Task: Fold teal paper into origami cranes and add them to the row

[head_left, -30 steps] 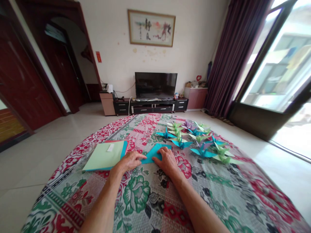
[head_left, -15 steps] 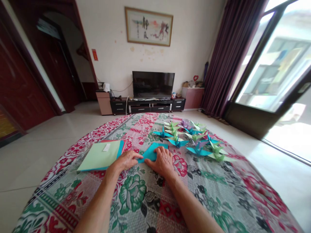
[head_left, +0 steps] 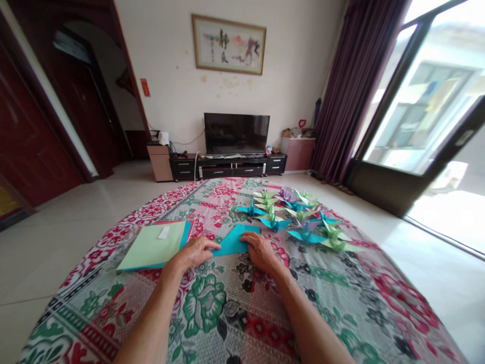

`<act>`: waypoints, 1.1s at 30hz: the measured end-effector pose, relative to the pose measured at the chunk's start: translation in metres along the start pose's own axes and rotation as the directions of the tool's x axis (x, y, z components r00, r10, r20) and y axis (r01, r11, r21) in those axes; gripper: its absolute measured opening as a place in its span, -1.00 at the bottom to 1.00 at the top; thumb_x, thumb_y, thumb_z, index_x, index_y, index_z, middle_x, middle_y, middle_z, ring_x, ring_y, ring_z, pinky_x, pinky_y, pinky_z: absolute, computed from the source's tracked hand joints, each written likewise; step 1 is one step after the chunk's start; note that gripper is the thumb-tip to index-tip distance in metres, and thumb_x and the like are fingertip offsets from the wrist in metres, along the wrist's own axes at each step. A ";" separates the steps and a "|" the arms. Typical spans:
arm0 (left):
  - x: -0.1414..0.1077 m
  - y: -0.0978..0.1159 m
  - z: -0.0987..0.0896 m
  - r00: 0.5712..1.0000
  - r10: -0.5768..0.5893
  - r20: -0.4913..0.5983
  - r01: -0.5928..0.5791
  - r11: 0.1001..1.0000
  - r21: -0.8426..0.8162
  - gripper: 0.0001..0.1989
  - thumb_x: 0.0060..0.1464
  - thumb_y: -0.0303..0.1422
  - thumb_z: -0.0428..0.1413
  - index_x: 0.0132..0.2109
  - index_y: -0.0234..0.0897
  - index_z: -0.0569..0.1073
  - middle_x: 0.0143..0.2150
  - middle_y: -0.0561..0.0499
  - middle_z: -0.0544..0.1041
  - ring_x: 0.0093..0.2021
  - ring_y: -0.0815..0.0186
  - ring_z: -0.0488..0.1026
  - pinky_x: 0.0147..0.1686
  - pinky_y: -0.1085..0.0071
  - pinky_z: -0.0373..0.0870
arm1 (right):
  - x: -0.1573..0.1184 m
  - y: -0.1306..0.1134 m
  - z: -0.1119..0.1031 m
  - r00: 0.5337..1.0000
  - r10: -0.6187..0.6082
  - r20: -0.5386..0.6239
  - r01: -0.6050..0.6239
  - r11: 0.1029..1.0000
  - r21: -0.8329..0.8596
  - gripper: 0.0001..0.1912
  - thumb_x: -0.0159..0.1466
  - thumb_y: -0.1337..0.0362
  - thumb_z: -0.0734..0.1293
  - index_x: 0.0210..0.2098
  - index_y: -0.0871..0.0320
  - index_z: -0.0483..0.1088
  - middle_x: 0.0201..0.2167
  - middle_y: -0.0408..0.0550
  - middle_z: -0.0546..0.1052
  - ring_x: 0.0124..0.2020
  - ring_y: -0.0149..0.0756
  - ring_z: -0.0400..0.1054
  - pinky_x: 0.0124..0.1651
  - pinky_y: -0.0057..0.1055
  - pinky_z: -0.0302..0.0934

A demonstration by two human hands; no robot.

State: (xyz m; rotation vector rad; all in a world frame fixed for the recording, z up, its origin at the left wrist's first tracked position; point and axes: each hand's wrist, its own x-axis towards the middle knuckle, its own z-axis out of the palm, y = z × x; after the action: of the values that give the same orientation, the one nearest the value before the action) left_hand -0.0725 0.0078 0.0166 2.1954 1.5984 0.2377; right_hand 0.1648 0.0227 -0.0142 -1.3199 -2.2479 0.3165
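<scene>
A partly folded sheet of blue origami paper (head_left: 233, 240) lies on the patterned tablecloth between my two hands. My left hand (head_left: 199, 251) is closed at the paper's left corner, index finger stretched along it and thumb close by. At the right edge, my right hand (head_left: 259, 249) has its bent fingers on the paper, gripping that side. A stack of square origami paper (head_left: 157, 246), pale green on top with blue and red edges below, sits just left of my left hand. Folded paper cranes (head_left: 306, 233) in blue, green and purple stand beyond my right hand.
The round table is covered by a floral tablecloth (head_left: 204, 306). A small white slip (head_left: 164, 232) rests on the paper stack. Across the room are a television (head_left: 237, 134) on a low cabinet (head_left: 231, 167), a purple curtain (head_left: 356, 86) and a glass door (head_left: 417, 111).
My right hand has drawn back slightly toward the right, its thumb off the middle of the blue paper, so more of the sheet shows. My left hand stays at the left corner.
</scene>
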 end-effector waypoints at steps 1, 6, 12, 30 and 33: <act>0.000 0.000 0.000 1.000 -0.003 0.004 0.003 1.000 -0.002 -0.53 -0.13 -0.41 -0.03 -0.03 -0.12 0.49 -0.45 0.10 0.44 -0.44 0.43 0.31 -0.41 0.57 0.19 | 0.000 0.003 -0.001 1.000 -0.014 -0.012 0.014 1.000 0.015 -0.56 0.14 0.50 0.13 -0.10 0.05 0.44 0.02 -0.11 0.42 0.00 -0.29 0.28 0.08 -0.33 0.09; -0.001 0.001 -0.001 1.000 -0.009 0.021 0.009 1.000 -0.008 -0.52 -0.14 -0.43 -0.02 -0.02 -0.13 0.49 -0.46 0.10 0.43 -0.44 0.43 0.32 -0.39 0.54 0.20 | -0.001 0.016 -0.004 0.995 -0.024 -0.093 0.030 0.998 0.056 -0.54 0.10 0.57 0.12 -0.16 0.09 0.48 -0.02 -0.05 0.45 -0.01 -0.28 0.31 0.08 -0.30 0.12; -0.005 0.012 -0.004 0.999 -0.032 -0.012 0.032 0.999 0.017 -0.51 -0.14 -0.47 -0.05 -0.04 -0.10 0.50 -0.40 0.07 0.51 -0.38 0.37 0.39 -0.31 0.52 0.26 | -0.003 0.016 0.002 0.988 -0.011 -0.154 0.018 0.999 0.043 -0.54 0.06 0.57 0.11 -0.21 0.14 0.49 -0.07 -0.01 0.45 -0.05 -0.28 0.31 0.09 -0.31 0.11; 0.004 0.046 0.020 0.947 -0.186 -0.261 0.232 0.960 0.159 -0.70 -0.03 -0.11 0.08 -0.22 -0.20 0.47 -0.21 -0.09 0.53 -0.11 0.15 0.42 -0.16 0.34 0.28 | -0.003 -0.017 0.009 0.993 -0.017 -0.118 0.003 0.993 -0.116 -0.77 0.23 0.31 0.18 -0.20 0.00 0.42 -0.07 -0.12 0.44 -0.03 -0.22 0.21 -0.03 -0.28 -0.02; 0.004 0.045 0.021 0.948 -0.190 -0.257 0.229 0.964 0.134 -0.72 -0.04 -0.15 0.11 -0.20 -0.20 0.43 -0.20 -0.06 0.53 -0.10 0.19 0.42 -0.16 0.38 0.27 | -0.003 -0.017 0.009 0.993 -0.016 -0.116 0.004 0.994 -0.108 -0.77 0.23 0.30 0.18 -0.19 0.00 0.42 -0.07 -0.12 0.44 -0.02 -0.22 0.21 -0.01 -0.27 -0.01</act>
State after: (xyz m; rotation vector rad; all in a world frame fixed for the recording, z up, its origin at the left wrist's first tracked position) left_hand -0.0241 -0.0052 0.0163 2.1572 2.0374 0.3336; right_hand 0.1488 0.0117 -0.0151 -1.3450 -2.1994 0.1123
